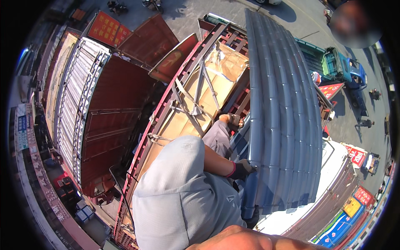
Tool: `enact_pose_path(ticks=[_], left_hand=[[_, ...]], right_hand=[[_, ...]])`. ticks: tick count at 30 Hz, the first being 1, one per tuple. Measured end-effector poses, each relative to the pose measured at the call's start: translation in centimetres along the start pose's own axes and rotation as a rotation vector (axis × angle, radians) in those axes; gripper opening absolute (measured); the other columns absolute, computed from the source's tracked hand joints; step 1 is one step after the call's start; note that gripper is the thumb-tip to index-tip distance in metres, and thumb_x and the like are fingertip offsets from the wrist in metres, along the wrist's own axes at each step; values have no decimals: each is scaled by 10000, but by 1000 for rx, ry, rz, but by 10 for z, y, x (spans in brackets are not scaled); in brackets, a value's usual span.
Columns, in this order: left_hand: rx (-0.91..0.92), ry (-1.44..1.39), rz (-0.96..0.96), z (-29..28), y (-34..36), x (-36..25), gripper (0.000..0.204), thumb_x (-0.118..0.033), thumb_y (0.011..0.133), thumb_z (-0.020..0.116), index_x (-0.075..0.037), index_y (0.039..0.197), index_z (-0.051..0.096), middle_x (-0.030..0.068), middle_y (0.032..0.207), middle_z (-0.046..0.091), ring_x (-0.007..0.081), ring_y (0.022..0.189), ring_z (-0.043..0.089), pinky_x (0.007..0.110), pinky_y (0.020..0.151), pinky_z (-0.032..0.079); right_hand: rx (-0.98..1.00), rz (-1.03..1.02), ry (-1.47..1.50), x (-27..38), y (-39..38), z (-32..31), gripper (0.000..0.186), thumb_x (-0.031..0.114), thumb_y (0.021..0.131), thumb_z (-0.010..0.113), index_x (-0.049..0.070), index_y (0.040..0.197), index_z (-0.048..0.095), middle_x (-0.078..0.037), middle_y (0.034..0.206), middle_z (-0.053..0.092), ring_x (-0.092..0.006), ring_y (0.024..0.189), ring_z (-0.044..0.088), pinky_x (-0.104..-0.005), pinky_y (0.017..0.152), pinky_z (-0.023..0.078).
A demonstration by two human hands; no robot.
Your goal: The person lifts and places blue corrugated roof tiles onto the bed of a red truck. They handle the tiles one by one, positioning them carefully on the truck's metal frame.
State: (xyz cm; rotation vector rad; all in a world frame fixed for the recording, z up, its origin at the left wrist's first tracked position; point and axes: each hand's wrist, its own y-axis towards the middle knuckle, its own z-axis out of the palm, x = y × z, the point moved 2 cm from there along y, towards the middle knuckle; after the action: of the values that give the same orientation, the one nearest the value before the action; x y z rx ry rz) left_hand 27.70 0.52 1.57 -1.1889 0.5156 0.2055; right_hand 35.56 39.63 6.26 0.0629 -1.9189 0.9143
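Note:
A stack of blue-grey corrugated roofing sheets (pixel 283 112) stretches away from me, its ribs running lengthwise. My left hand (pixel 242 170), in a dark glove with a pink cuff, closes on the stack's left edge. Its bare forearm comes out from behind my raised knee (pixel 187 146) in light grey trousers. At the sheets' near corner a dark shape, apparently my gloved right hand (pixel 251 219), is mostly hidden, fingers included. Bare skin (pixel 246 239) crosses the lower edge. A sandalled foot (pixel 235 121) rests beyond my knee, beside the sheets.
Brown cardboard-covered cargo (pixel 221 87) lies under straps on the red-railed truck bed (pixel 156 110). A dark red truck body (pixel 116 112) stands to the left. A white surface (pixel 287 223) lies beneath the sheets' near end. Green and blue trucks (pixel 354 68) and people occupy the road at right.

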Motion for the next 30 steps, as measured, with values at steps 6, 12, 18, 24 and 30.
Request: enact_pose_path(ticks=[6,12,18,24,30], left_hand=[[10,-449,101,-125,44,-81,560,-558,841,647,-40,1050,618,86,857,639,177,653,629,315,579,514],[-360,-577,331,-258,231,-148,646,-525,809,702,51,1086,609,160,858,660,268,737,656,395,657,535],[-486,-304,458,-271,298,-159,391,-397,855,683,-18,951,667,128,777,681,241,590,650,404,574,546],[-348,-102,193,-278,293,-160,370,-365,936,561,-28,1034,678,162,791,691,258,688,687,360,648,551],[-361,233,318,-219,225,-187,440,-429,923,560,-4,937,678,148,669,646,227,619,665,331,573,517]], right_hand=[[-51,32,-86,2,0,10,559,182,812,674,-20,1306,509,-207,1214,599,-352,1102,574,-439,960,455],[-133,58,-162,2,-8,13,598,179,795,690,-20,1323,490,-209,1234,589,-359,1120,562,-443,973,444],[-233,115,-248,1,-26,11,638,176,779,706,-20,1340,472,-211,1253,580,-365,1138,550,-447,987,433],[-330,168,-404,4,-58,-20,679,173,763,722,-20,1356,454,-213,1273,570,-372,1156,539,-451,1001,421],[-426,259,-1022,4,-132,-78,721,170,747,738,-20,1373,435,-215,1292,561,-378,1174,527,-455,1014,410]])
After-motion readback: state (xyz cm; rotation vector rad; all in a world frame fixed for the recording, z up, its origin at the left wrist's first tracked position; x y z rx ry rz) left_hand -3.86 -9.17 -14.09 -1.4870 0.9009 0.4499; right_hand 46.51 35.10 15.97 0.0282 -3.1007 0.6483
